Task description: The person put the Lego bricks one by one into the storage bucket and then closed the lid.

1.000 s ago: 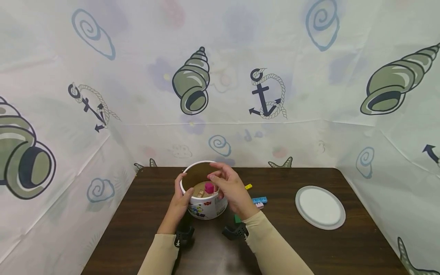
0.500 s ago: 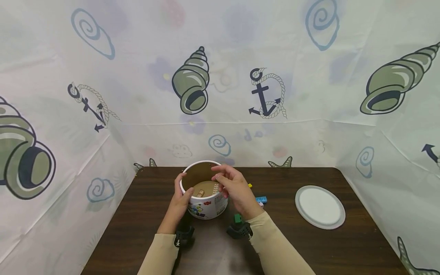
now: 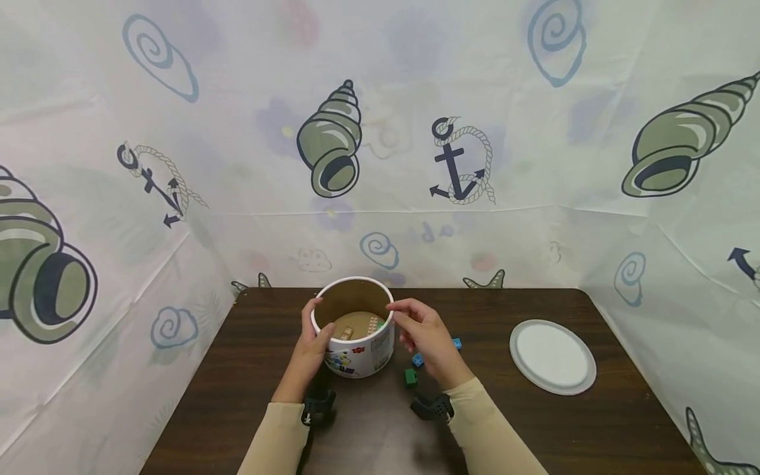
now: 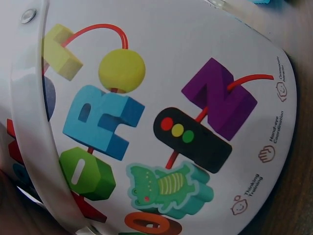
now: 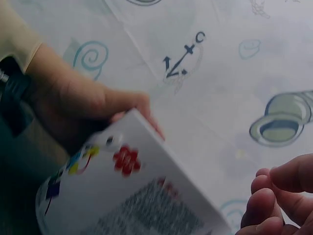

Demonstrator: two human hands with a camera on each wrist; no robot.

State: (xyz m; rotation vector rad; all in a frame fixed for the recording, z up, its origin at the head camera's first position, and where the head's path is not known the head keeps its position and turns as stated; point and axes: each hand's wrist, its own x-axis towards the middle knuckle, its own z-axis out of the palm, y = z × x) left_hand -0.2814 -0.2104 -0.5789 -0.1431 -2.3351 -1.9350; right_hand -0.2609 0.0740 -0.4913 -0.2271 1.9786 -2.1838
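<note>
Inside the tub [image 3: 359,359], a green piece [image 3: 380,324] is lying partly hidden; the left hand [image 3: 308,344] is gripping the tub, the right hand [image 3: 430,336] hanging loose, empty, alongside.

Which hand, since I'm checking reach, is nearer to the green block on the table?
Right. The right hand is by the right rim of the tub, just beyond the green block. The left hand grips the tub's left side, farther from the block.
</note>
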